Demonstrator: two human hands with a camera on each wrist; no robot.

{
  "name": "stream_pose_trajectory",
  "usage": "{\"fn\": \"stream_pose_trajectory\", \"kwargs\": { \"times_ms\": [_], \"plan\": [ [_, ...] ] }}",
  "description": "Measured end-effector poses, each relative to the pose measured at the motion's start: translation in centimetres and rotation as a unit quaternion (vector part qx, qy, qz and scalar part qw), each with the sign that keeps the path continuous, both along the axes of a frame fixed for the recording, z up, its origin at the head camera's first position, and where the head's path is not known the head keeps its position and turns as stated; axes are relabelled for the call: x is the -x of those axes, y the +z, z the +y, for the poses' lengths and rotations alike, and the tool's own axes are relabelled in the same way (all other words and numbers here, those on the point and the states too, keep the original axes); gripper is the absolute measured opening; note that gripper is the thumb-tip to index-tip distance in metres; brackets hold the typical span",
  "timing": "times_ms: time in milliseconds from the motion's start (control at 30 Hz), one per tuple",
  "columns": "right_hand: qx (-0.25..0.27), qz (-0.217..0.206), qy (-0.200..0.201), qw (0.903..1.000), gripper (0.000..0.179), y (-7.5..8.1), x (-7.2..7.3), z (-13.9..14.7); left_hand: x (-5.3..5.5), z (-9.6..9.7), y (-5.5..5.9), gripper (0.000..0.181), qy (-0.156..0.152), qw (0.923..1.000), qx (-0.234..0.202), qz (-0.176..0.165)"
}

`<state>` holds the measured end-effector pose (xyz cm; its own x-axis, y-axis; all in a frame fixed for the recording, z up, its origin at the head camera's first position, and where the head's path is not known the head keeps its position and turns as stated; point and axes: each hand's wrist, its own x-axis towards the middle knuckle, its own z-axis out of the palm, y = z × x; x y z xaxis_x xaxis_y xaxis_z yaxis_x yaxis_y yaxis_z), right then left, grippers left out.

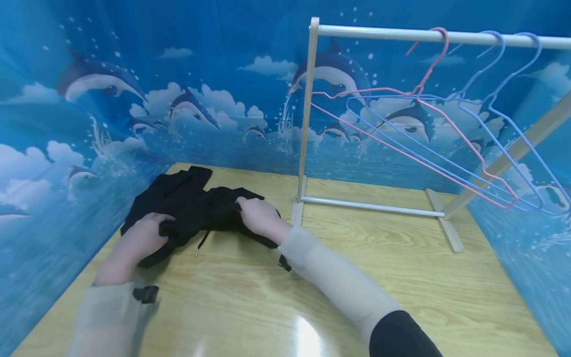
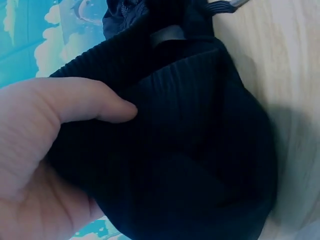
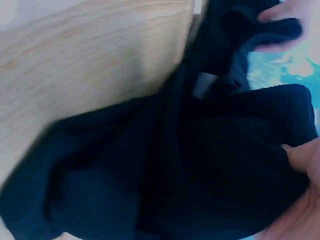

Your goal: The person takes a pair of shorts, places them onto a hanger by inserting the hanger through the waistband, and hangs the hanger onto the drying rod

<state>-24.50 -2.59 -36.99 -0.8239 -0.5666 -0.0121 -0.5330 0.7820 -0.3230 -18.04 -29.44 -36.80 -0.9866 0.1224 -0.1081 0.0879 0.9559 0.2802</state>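
Note:
A pair of black drawstring pants lies bunched on the wooden tabletop. Its gathered elastic waistband gapes in the left wrist view, with a pale label inside. One dark cord with a metal tip hangs at the near side. My left hand grips the waistband's left part, thumb on top of the cloth; the fingers beneath are partly hidden. At the right part, my right hand pinches the waistband. In the right wrist view, cloth hides much of the right hand.
To the right stands a rack with a white rail and wooden posts. From it hang a pink hanger and two blue hangers. Its lower bar runs close above the table. Dolphin-print walls enclose the back and sides.

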Motion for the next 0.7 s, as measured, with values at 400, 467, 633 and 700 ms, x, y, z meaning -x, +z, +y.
{"fn": "stream_pose_trajectory", "kwargs": {
  "times_ms": [400,467,633,700],
  "plan": [
    [0.073,-0.027,-0.035,0.9964,0.031,3.1,-0.7,3.5,-0.2,1.1,1.8,0.036,-0.019,0.9994,-0.018,0.025],
    [0.081,-0.036,-0.042,0.9952,0.032,3.4,-0.7,4.0,-0.1,1.4,2.1,0.034,-0.020,0.9992,-0.022,0.025],
    [0.098,-0.053,-0.069,0.9913,0.036,3.7,-0.7,5.6,0.0,2.2,2.5,0.034,-0.027,0.9986,-0.031,0.034],
    [0.114,-0.061,-0.080,0.9883,0.037,3.9,-0.8,6.4,0.0,2.5,2.6,0.034,-0.033,0.9981,-0.037,0.038]
  ]
}}
